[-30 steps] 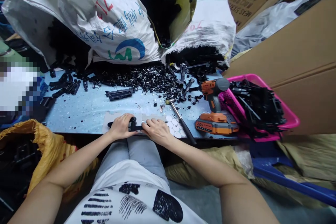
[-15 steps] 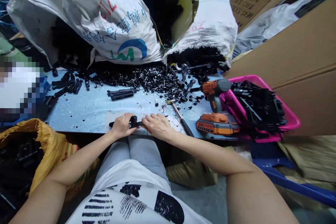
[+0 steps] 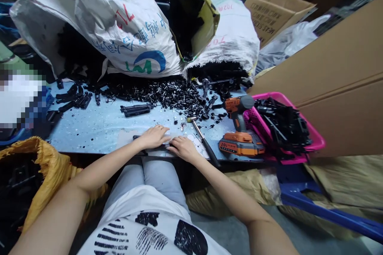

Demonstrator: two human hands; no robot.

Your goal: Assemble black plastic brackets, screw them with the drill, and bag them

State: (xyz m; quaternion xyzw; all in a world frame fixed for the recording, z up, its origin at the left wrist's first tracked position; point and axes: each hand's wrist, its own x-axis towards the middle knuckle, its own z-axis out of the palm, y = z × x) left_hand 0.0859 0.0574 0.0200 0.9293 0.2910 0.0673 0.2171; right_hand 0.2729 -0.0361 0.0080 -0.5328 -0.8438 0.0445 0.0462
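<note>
Near the table's front edge, my left hand (image 3: 154, 137) lies over a long black plastic part (image 3: 135, 137), its fingers bent round it and pointing right. One end of the part sticks out left of that hand; much of the rest is covered. Close beside it, my right hand (image 3: 183, 148) has its fingertips curled down on the right end of the dark part. Just what the fingertips pinch is hidden. A hammer (image 3: 207, 143) with a black grip lies right of my right hand. Beyond it stands an orange and grey cordless drill (image 3: 239, 127).
Small black pieces with metal pins (image 3: 167, 95) are heaped behind the hands. Several long black parts (image 3: 136, 110) lie nearer. White woven sacks (image 3: 119, 28) line the back. A pink basket (image 3: 317, 143) of black parts stands right, a yellow sack (image 3: 44, 167) left.
My left hand has shifted right, closer to my right hand, and turned over the black part. The upright black piece beside it no longer shows. The view has swung slightly right.
</note>
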